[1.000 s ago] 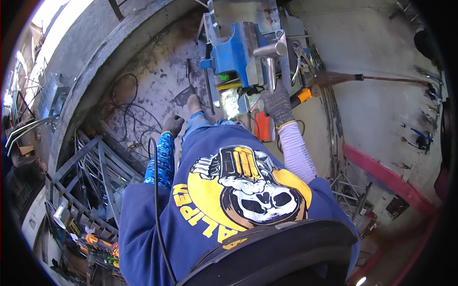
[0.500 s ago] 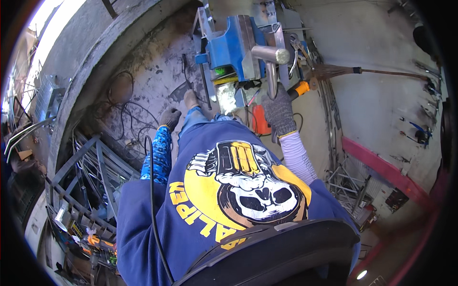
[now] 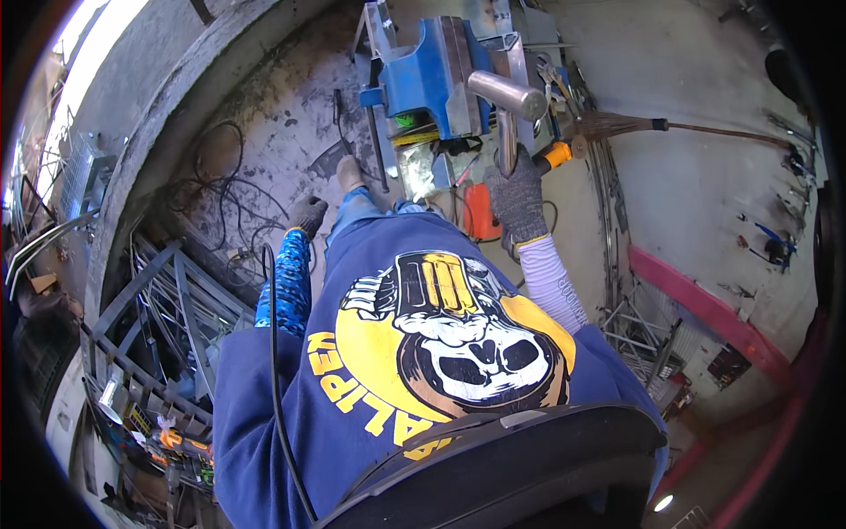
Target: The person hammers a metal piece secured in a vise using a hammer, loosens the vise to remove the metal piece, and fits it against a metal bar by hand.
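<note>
My right hand [image 3: 518,196], in a dark knit glove, grips the handle of an all-metal hammer [image 3: 507,94]. Its thick round-bar head overlaps the right side of a blue bench vise [image 3: 421,81] in view; whether they touch I cannot tell. Grey metal pieces [image 3: 511,55] stand around the vise's right side. My left hand [image 3: 307,215], gloved too, hangs low at the left above the stained floor, its fingers curled and nothing visible in them. Next to my right hand lies a tool with an orange-and-black grip [image 3: 555,157].
Locking pliers [image 3: 548,78] and a straw broom [image 3: 617,124] lie right of the vise. Below it stands a red-orange object [image 3: 480,212]. Black cables [image 3: 231,189] loop over the floor at left. A metal rack of bars [image 3: 181,300] stands at lower left.
The hammer's head has risen and looks larger, with its end shifted right. My right hand has moved slightly up. My left hand has drifted a little left.
</note>
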`<control>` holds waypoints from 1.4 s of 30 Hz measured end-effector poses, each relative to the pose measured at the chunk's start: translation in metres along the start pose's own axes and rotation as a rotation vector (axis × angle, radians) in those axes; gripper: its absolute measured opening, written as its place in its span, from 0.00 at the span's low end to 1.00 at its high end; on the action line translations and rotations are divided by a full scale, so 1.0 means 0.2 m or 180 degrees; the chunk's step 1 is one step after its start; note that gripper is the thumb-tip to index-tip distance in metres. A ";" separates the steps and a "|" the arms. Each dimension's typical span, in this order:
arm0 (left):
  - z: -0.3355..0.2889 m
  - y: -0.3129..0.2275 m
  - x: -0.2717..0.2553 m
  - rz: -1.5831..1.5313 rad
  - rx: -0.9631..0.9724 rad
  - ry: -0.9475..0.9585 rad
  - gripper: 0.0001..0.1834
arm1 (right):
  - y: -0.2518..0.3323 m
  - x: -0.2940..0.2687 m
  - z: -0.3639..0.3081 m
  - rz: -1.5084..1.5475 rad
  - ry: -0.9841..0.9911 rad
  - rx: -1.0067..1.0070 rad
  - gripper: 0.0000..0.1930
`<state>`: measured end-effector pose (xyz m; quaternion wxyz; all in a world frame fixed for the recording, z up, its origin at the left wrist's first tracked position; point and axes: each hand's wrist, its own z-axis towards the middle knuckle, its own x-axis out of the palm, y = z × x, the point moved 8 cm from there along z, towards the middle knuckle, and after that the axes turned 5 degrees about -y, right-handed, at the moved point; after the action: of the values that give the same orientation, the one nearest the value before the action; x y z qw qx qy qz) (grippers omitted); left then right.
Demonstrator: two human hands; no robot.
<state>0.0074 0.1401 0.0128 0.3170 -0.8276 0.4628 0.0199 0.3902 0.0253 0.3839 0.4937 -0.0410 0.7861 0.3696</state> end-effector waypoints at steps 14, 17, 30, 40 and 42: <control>-0.01 0.05 -0.01 -0.0024 0.0084 -0.0097 0.25 | -0.09 0.02 -0.10 -0.0021 0.0038 0.0171 0.18; -0.03 -0.03 -0.02 0.0133 0.0188 0.0034 0.24 | -0.50 0.24 -0.08 -0.0359 0.0105 0.0329 0.19; -0.03 -0.03 0.00 0.0269 0.0135 0.0075 0.24 | -0.43 0.18 -0.12 -0.0696 0.0008 0.0209 0.18; 0.02 0.03 0.02 0.0141 0.0008 0.0053 0.26 | -0.38 0.16 -0.13 -0.0323 0.0196 0.0432 0.18; 0.05 0.03 0.02 0.0192 0.0032 0.0056 0.26 | -0.40 0.21 -0.11 -0.0466 0.0224 0.0377 0.19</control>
<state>0.0077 0.1407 0.0008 0.3163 -0.8119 0.4904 0.0198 0.3858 -0.0335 0.3116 0.4930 -0.0820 0.8184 0.2837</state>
